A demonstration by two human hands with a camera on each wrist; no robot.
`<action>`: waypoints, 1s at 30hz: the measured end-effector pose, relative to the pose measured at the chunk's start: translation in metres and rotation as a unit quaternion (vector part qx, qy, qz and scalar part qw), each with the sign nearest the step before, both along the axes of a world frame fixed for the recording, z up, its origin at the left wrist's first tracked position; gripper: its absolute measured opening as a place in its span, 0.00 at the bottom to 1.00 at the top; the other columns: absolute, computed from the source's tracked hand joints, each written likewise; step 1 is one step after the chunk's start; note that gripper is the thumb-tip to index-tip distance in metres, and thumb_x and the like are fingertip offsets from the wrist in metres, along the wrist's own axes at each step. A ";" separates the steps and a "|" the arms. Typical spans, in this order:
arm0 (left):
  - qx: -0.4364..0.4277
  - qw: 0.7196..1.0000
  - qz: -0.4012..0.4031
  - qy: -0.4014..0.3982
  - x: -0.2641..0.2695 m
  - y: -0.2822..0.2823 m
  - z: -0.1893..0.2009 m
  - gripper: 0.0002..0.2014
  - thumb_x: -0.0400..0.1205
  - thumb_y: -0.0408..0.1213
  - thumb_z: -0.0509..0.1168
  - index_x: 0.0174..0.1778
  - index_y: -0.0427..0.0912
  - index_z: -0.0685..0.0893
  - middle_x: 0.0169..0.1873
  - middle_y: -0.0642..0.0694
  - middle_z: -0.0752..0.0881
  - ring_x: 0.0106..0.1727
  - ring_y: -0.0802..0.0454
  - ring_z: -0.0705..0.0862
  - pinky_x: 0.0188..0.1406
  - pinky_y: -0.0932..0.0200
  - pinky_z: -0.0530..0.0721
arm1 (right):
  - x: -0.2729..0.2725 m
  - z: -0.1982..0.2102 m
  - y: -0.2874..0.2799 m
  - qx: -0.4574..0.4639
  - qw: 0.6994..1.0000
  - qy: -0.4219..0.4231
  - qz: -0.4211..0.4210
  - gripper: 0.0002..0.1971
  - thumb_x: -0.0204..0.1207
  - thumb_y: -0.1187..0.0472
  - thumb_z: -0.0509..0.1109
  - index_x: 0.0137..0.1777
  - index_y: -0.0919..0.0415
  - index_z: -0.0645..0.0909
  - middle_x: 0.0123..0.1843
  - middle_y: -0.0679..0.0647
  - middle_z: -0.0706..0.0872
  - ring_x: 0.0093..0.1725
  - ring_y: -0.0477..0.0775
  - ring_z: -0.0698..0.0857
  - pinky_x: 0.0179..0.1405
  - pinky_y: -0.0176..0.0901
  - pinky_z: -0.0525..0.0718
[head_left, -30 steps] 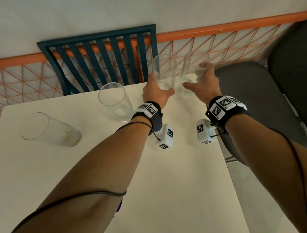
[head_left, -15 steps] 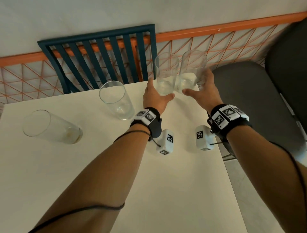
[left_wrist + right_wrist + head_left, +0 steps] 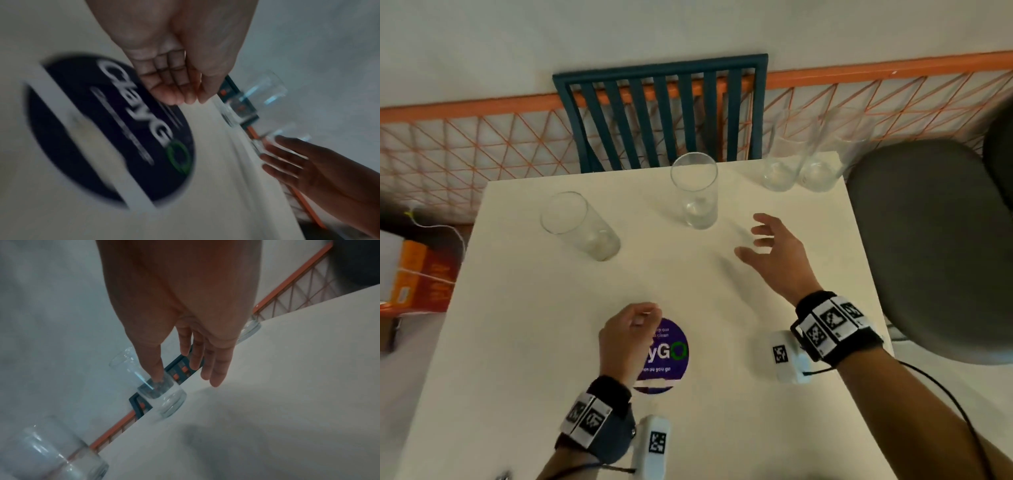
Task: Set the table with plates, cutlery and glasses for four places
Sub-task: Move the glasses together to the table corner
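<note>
Four clear empty glasses stand upright on the white table [image 3: 551,342]. One glass [image 3: 580,228] is at the left, one [image 3: 695,192] is in the middle near the far edge, and two [image 3: 780,164] [image 3: 825,161] stand side by side at the far right corner. My right hand [image 3: 753,240] hovers over the table with its fingers spread, short of the middle glass [image 3: 164,395], and holds nothing. My left hand [image 3: 645,317] hangs nearer me with its fingers loosely curled [image 3: 176,91] and empty.
A round purple sticker [image 3: 671,356] lies on the table under my left hand. A blue slatted chair [image 3: 661,109] stands at the far edge and a grey padded chair [image 3: 935,246] at the right. Behind runs an orange lattice railing [image 3: 465,154]. An orange box [image 3: 417,274] sits on the floor at the left.
Both hands have let go of the two glasses at the far right corner and drawn back toward me, the left farther than the right. The glasses stay where they were set.
</note>
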State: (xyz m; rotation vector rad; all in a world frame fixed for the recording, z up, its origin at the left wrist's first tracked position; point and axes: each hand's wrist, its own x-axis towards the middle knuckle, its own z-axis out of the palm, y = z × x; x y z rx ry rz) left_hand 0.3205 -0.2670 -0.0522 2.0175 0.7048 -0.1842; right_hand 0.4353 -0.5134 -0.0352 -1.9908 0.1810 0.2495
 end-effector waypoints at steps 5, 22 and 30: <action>0.031 0.994 0.092 -0.043 0.026 0.069 0.006 0.19 0.75 0.46 0.76 0.61 0.52 0.82 0.56 0.49 0.89 0.50 0.51 0.88 0.62 0.50 0.83 | 0.030 0.008 0.041 -0.014 1.000 -0.005 0.010 0.49 0.67 0.54 0.84 0.84 0.51 0.59 0.78 0.56 0.73 0.70 0.55 0.77 0.67 0.48 0.79; -0.039 0.991 0.025 -0.126 0.119 0.053 0.020 0.36 0.68 0.41 0.82 0.70 0.56 0.74 0.61 0.56 0.81 0.63 0.50 0.80 0.65 0.56 0.79 | 0.058 0.010 0.068 -0.020 0.997 -0.053 -0.048 0.41 0.65 0.53 0.85 0.76 0.54 0.68 0.72 0.54 0.81 0.69 0.58 0.81 0.67 0.55 0.83; -0.053 0.982 -0.114 -0.142 0.135 -0.059 0.036 0.39 0.70 0.43 0.81 0.74 0.51 0.68 0.68 0.53 0.79 0.66 0.55 0.75 0.66 0.61 0.74 | 0.028 0.023 -0.015 -0.040 0.988 -0.095 -0.116 0.38 0.65 0.53 0.85 0.73 0.53 0.70 0.68 0.49 0.82 0.63 0.50 0.81 0.62 0.44 0.81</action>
